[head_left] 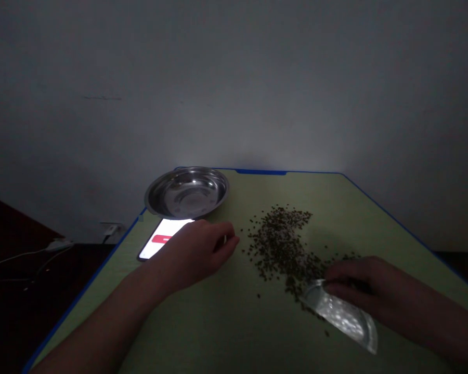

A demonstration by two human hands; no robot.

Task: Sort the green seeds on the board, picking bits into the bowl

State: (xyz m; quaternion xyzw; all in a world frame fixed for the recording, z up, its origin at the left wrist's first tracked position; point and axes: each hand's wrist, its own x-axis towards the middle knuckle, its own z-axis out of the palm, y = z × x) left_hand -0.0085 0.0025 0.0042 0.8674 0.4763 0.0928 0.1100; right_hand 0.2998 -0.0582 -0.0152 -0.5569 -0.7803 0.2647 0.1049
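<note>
Small dark seeds or grains (276, 236) lie scattered over the pale green table (253, 192), thickest in the middle. Above the table left of them is my left hand (208, 246), its fingers curled and drawn toward the thumb; whether anything is between them is hidden. At the right, my right hand (359, 283) pinches the upper edge of a shiny, half-round, see-through plastic piece (343, 314). That piece is tilted, and its left end reaches the lower edge of the seeds.
A wide stainless steel bowl (193, 200) stands at the back left. Just in front of it lies a phone (152, 246) with a lit screen, partly behind my left hand. The table's blue edge (261, 171) runs close to the grey wall. Cables and a plug (111, 228) are at the left.
</note>
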